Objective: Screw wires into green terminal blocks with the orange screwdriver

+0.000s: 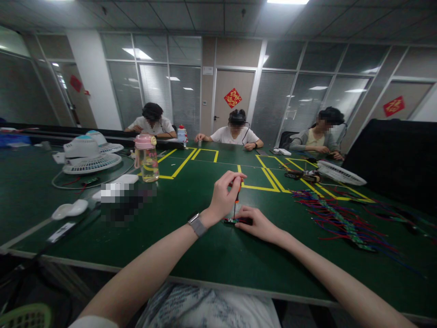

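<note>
My left hand [223,196], with a watch on its wrist, is closed around the handle of an upright screwdriver [237,199]. The handle is orange and dark, partly hidden by the fingers, and its thin shaft points down at a small green circuit board [230,221]. Whether the tip sits in a screw is too small to tell. Low on the table, my right hand [256,223] has its fingertips closed on the right side of that board, covering part of it.
A pink-lidded bottle [146,158] and white fan parts [89,155] stand to the left. On the right lie a strip of wired circuit boards [344,223] and a white fan guard [341,173]. Yellow tape [261,187] marks the green table [191,255]. Three people sit opposite.
</note>
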Tool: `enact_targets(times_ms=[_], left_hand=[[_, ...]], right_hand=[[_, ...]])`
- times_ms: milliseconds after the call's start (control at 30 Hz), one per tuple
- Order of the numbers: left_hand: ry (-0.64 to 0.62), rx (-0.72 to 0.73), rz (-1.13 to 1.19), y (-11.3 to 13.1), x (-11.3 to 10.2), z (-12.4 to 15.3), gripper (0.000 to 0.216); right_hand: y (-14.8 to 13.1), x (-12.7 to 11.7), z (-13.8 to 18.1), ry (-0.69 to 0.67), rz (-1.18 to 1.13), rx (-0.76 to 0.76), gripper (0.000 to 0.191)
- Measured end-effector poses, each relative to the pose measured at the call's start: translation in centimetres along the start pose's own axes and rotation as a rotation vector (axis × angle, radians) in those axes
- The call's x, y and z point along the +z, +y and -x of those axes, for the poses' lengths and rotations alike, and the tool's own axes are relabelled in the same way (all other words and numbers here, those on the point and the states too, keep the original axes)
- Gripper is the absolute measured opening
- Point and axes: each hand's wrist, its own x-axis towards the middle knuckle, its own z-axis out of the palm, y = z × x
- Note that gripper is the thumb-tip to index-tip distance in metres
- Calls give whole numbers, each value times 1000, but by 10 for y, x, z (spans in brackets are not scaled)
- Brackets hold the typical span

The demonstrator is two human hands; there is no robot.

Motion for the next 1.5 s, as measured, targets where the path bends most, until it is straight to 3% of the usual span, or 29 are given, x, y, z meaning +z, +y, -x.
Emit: enact_targets(times_ms=[533, 700, 1500], left_hand=[[71, 31, -50, -2, 1, 1, 16], [46, 13, -46, -1, -1, 1, 27], [44, 52, -61, -7, 2, 0, 16]], right_hand=[[-2, -1, -1, -1, 15, 1, 15], [0, 0, 0, 0, 27, -9, 14], [-1, -1, 1, 2, 17, -9, 15]])
